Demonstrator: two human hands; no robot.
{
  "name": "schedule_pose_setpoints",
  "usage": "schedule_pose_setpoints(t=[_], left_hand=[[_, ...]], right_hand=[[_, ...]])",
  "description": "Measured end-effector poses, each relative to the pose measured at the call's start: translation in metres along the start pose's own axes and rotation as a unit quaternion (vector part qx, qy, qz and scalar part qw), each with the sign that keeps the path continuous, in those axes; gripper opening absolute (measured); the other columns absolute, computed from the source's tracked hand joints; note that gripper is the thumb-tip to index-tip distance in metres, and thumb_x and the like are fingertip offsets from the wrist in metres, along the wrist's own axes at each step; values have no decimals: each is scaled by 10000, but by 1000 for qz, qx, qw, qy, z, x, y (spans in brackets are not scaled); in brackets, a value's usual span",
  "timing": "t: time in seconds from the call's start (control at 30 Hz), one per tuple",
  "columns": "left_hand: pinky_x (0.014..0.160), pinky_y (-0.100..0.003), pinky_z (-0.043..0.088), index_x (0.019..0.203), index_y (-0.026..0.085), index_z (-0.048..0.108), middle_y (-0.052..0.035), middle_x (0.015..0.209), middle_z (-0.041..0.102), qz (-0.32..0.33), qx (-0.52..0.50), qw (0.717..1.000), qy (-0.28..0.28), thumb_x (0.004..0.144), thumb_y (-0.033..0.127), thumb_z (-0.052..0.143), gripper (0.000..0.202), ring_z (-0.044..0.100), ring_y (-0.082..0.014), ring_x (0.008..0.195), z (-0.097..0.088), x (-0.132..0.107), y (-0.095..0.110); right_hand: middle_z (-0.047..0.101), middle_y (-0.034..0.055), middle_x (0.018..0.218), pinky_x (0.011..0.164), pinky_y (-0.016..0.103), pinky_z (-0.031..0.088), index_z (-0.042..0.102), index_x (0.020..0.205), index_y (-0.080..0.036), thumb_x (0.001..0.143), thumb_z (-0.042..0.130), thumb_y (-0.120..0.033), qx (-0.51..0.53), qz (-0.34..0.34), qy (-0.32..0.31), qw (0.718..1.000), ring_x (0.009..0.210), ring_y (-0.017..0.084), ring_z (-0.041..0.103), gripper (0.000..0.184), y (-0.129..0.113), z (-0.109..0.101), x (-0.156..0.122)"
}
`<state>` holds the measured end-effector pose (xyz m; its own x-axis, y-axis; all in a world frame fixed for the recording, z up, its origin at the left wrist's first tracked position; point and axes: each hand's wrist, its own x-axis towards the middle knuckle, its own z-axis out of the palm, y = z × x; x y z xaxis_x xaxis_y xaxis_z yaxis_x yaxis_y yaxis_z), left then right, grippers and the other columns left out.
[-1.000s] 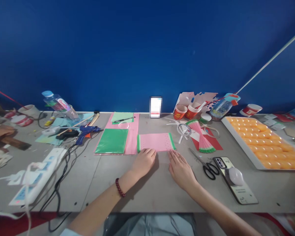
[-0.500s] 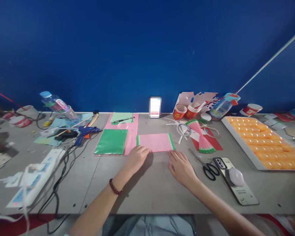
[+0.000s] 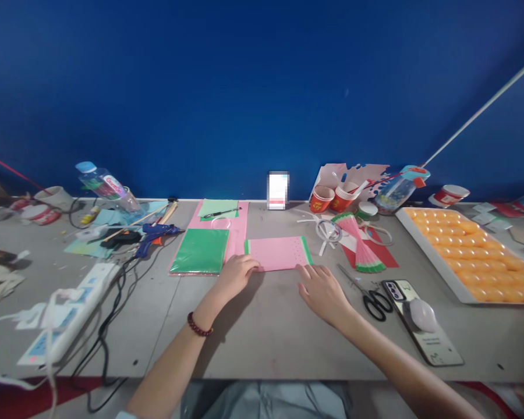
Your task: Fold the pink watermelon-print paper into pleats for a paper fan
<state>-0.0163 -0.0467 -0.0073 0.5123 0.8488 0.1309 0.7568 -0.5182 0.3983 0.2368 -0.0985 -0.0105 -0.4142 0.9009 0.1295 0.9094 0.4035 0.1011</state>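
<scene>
A pink paper sheet (image 3: 275,254) with green-and-white strips at its two short ends and small dark specks lies flat on the table in front of me. My left hand (image 3: 236,278) is at its near left corner, fingers closed together on the edge. At the near right corner, my right hand (image 3: 322,291) lies with fingers stretched and apart, the tips touching the edge. A pleated pink-and-green paper fan (image 3: 360,247) rests to the right, beside rolls of white tape (image 3: 329,231). Black-handled scissors (image 3: 371,299) lie right of my right hand.
Left are a pack of green paper (image 3: 201,251) on a pink sheet, a pen (image 3: 222,213), a blue glue gun (image 3: 155,235) and a power strip (image 3: 70,317) with cables. Paper cups (image 3: 322,199), a phone (image 3: 423,326) and a tray of orange balls (image 3: 471,253) stand right.
My left hand has slid slightly left along the sheet's near edge. My right hand has shifted a little, its fingers spreading somewhat. The sheet stays in place.
</scene>
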Motion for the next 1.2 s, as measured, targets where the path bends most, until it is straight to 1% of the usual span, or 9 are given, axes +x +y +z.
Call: schedule_pose_setpoints(t=[0.1, 0.2, 0.3, 0.47, 0.63, 0.83, 0.97, 1.1, 1.2], left_hand=[[801, -320, 454, 937, 210, 675, -35, 951, 688, 11, 16, 1000, -7, 880, 84, 458, 258, 625, -180, 877, -1, 1, 2], [808, -341, 451, 911, 212, 671, -34, 932, 684, 21, 29, 999, -6, 867, 104, 485, 220, 621, -193, 864, -2, 2, 4], [824, -349, 448, 924, 213, 671, -38, 928, 689, 31, 27, 999, -10, 869, 102, 491, 218, 622, -200, 877, -2, 3, 4], [804, -323, 453, 896, 199, 650, -30, 936, 694, 20, -9, 999, -28, 867, 64, 488, 212, 621, -189, 870, -4, 4, 2], [836, -331, 446, 879, 206, 649, -18, 957, 701, 19, -20, 999, -41, 855, 70, 519, 190, 620, -199, 912, -7, 6, -1], [782, -278, 454, 831, 211, 657, -15, 916, 693, 34, -40, 998, -45, 849, 51, 500, 225, 626, -178, 884, -6, 8, -8], [769, -282, 448, 828, 212, 657, -19, 886, 680, 56, -19, 996, -61, 845, 33, 468, 260, 617, -178, 853, -5, 12, -13], [728, -268, 446, 857, 216, 660, -22, 885, 668, 58, -23, 994, -84, 852, 48, 448, 271, 613, -175, 856, -6, 14, -15], [729, -269, 450, 868, 212, 660, -32, 906, 668, 55, -37, 995, -80, 868, 82, 458, 240, 616, -177, 861, -7, 13, -14]], right_hand=[[604, 76, 1048, 802, 344, 362, 479, 1283, -200, 874, 510, -217, -5, -19, 2, 1000, 939, 224, 531, 410, 2, -1, -4], [579, 97, 1125, 829, 359, 376, 515, 1262, -194, 875, 503, -221, -10, -22, 5, 1000, 1010, 246, 498, 388, 1, 0, -7], [575, 107, 1139, 848, 373, 385, 515, 1274, -183, 875, 502, -225, -8, -16, 6, 1000, 1030, 255, 485, 402, -2, 3, -8], [568, 108, 1213, 870, 374, 380, 532, 1256, -164, 885, 470, -195, -1, -13, 13, 1000, 1087, 255, 470, 377, -3, 5, -8], [597, 88, 1168, 823, 340, 391, 516, 1277, -192, 880, 469, -179, 8, -14, -7, 1000, 1056, 226, 498, 399, -1, 5, -6], [587, 91, 1162, 810, 352, 396, 458, 1350, -221, 878, 479, -218, -9, -14, -5, 1000, 1074, 243, 484, 472, -3, 7, -8], [588, 89, 1162, 799, 356, 390, 484, 1325, -228, 882, 472, -223, -10, -17, -15, 1000, 1057, 248, 487, 443, -2, 5, -7], [590, 95, 1149, 790, 352, 378, 504, 1300, -225, 882, 481, -219, -13, -16, -14, 1000, 1038, 246, 496, 419, -2, 2, -4], [589, 96, 1141, 790, 349, 373, 501, 1300, -229, 881, 487, -223, -16, -11, -12, 1000, 1035, 244, 496, 419, -3, 2, -4]])
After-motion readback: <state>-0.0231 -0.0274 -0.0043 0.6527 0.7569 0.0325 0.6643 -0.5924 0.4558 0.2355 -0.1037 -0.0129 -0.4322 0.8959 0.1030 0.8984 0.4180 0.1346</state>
